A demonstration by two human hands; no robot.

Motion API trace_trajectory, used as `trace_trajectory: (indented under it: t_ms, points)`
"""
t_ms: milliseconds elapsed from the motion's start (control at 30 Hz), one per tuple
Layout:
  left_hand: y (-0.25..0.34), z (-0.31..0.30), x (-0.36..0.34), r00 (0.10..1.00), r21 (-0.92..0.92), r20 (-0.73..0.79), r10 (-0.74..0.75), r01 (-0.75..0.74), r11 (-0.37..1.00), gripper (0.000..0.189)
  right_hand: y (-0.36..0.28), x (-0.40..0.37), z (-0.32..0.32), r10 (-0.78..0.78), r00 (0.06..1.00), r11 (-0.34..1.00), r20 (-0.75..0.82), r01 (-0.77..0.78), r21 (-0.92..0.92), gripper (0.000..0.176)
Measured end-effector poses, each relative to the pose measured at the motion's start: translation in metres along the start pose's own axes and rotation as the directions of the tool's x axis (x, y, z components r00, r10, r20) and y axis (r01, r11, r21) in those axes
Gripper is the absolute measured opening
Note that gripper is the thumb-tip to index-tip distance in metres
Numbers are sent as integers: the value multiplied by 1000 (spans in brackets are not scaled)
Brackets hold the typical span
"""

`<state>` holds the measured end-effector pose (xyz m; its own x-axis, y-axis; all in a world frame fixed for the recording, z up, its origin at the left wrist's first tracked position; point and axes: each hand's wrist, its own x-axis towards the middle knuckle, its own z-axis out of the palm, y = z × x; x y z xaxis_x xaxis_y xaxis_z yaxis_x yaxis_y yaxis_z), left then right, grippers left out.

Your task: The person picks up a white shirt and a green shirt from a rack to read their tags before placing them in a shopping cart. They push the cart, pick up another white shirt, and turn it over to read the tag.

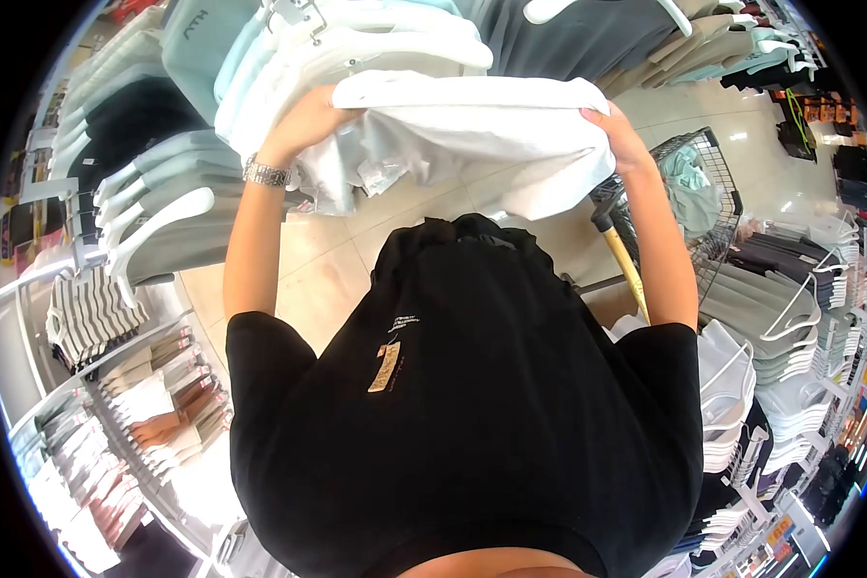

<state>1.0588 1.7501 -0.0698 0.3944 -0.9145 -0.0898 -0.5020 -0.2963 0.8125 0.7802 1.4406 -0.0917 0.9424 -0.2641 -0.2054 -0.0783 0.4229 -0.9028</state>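
A white garment [482,111] is stretched sideways between my two hands, its upper edge folded over and its lower part hanging loose. My left hand [316,118], with a metal watch [266,173] on the wrist, is closed on one end; its fingertips are hidden by the cloth. At the other end my right hand [620,141] pinches the fabric, thumb on the near side. Just beyond my left hand are white hangers [409,48] carrying light garments. Clear plastic [380,176] shows under the cloth.
A black wire cart [727,207] with a pale green garment [692,188] in it stands to the right. Racks of hung clothes line both sides, including striped garments [82,308] at left and grey-green garments [756,308] at right. Dark grey garments [559,43] hang ahead.
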Motion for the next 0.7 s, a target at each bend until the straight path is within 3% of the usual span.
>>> trace_trajectory:
  t_ms: [33,100,133,167,200,233,300,333,367,433,467,533,567,633,667,700]
  points:
    - [2,3,-1,1000,0,-1,-4,4,1000,27,0,-1,2,3,1000,1000,2,-3,2,49]
    - [9,15,1,983,-465,-169,-75,-13,885,31,-3,-6,5,85,996,993,12,-86,83,48]
    - [13,18,3,978,-578,-194,-69,-57,814,34,-8,-8,6,87,996,993,13,-88,83,48]
    - [16,20,5,978,-579,-195,-72,-56,814,34,-16,-10,6,159,966,958,202,-102,-267,47]
    - [18,20,6,981,-729,-179,-78,-79,680,34,-22,-10,8,284,893,814,351,-31,-579,47]
    - [20,18,5,983,-849,-163,-81,-98,519,34,-23,-9,14,285,889,816,358,-29,-578,47]
    - [24,16,5,984,-840,-156,-86,-86,536,36,-23,-6,29,510,827,457,236,-28,-889,44]
    - [25,14,5,986,-833,-147,-84,-78,549,39,-29,-8,28,427,871,432,244,41,-901,39]
    - [23,8,5,986,-831,-147,-84,-77,550,39,-32,-9,21,425,871,434,246,42,-900,39]
    - [16,-6,3,999,-669,-44,6,-34,742,49,-38,-12,1,156,985,863,70,-101,-495,36]
    - [19,-12,0,999,-668,-42,10,-36,744,49,-37,-10,-8,59,995,963,76,-37,-267,36]
    - [29,-21,-7,981,-262,178,72,-23,965,56,-40,-8,-13,-6,997,993,80,15,-117,40]
    - [34,-22,-7,981,-262,182,74,-24,965,56,-41,-9,-8,-34,997,997,67,38,-61,41]
    - [43,-21,-6,977,38,198,75,-84,996,59,-49,-16,2,-61,996,995,68,66,-78,43]
    - [44,-21,-6,977,34,200,75,-83,996,59,-56,-18,6,-87,993,991,78,94,-98,44]
    - [44,-22,-7,994,-119,96,43,-32,992,55,-63,-20,6,-84,994,991,76,91,-98,44]
